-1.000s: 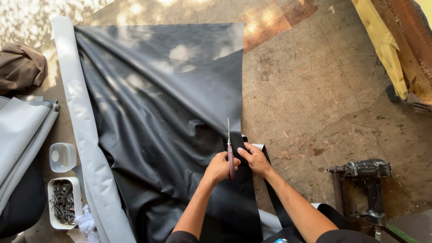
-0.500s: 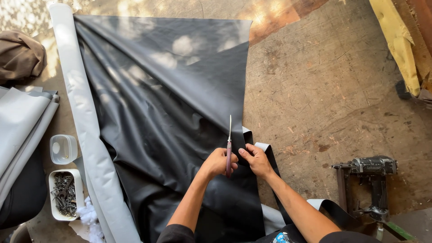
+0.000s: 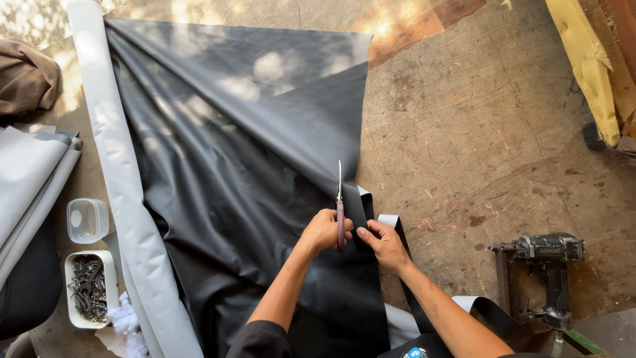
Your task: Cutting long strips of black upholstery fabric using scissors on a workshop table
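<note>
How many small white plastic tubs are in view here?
2. Both sit at the left edge beside the grey roll: an empty tub, and just below it a tub of dark nails. Others may be hidden under the material.

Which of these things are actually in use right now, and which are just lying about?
In use: left hand holding scissors; right hand on the cut strip; black sheet.

Lying about: nail gun, tub of nails, empty tub, grey roll, brown cloth.
</note>
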